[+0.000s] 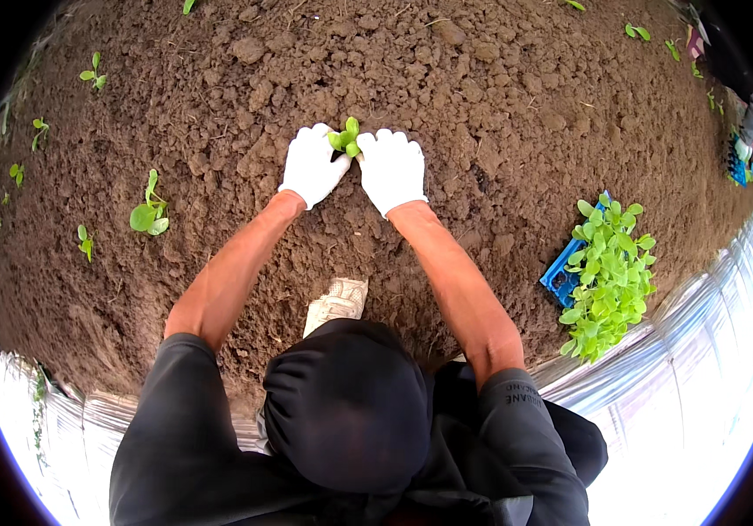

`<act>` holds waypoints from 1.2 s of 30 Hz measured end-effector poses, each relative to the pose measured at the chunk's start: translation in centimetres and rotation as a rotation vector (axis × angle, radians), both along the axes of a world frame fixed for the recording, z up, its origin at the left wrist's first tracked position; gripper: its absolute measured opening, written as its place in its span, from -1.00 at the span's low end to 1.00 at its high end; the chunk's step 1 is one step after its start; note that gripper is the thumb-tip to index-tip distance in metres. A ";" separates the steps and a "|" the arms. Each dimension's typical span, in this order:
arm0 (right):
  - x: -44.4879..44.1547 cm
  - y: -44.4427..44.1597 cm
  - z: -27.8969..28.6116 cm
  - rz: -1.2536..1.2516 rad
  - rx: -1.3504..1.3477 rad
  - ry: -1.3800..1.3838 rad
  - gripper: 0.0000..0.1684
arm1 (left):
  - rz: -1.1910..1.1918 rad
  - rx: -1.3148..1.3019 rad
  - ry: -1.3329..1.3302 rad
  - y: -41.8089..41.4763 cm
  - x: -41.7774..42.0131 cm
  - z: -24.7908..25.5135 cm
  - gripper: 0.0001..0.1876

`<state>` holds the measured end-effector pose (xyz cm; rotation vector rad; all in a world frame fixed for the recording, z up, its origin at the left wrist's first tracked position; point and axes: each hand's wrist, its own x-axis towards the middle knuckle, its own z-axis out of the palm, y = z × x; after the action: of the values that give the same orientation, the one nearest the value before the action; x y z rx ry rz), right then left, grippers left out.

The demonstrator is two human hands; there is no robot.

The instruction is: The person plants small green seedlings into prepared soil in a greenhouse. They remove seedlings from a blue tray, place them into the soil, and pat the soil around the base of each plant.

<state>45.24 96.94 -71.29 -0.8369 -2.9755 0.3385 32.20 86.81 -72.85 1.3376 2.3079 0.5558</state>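
A small green leafy seedling (346, 139) stands in the loose brown soil (350, 253) in front of me. My left hand (312, 164), in a white glove, is at its left side, with the thumb reaching toward the stem's base. From the right, my right hand (391, 167), also white-gloved, meets the seedling with its fingers curled down against the soil. The fingertips and the stem's base are partly hidden, so I cannot tell whether either hand grips the stem or only touches the earth around it.
At my right, a blue seedling tray (559, 276) holds a dense clump of seedlings (610, 279). Other seedlings, one larger (150, 212), stand in the soil to the left. My shoe (337, 302) is below. Plastic sheeting (698, 342) borders the soil; another person (731, 59) is far right.
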 end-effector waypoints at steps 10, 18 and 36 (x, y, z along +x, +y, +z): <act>-1.5 0.5 -0.6 -0.029 -0.054 -0.193 -0.80 | -0.013 0.036 0.064 -0.2 -0.1 -0.9 -0.63; -0.5 0.9 -0.2 0.020 -0.029 -0.178 -0.75 | 0.018 -0.005 0.002 0.7 0.2 -0.5 -0.65; 1.9 1.1 1.7 0.030 -0.283 -0.203 -0.37 | -0.254 -0.127 -0.106 -1.0 -3.0 0.3 -0.50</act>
<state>47.11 98.01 -69.61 -0.8998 -3.1770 0.7332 29.16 85.79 -72.52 1.4724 2.0138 0.3823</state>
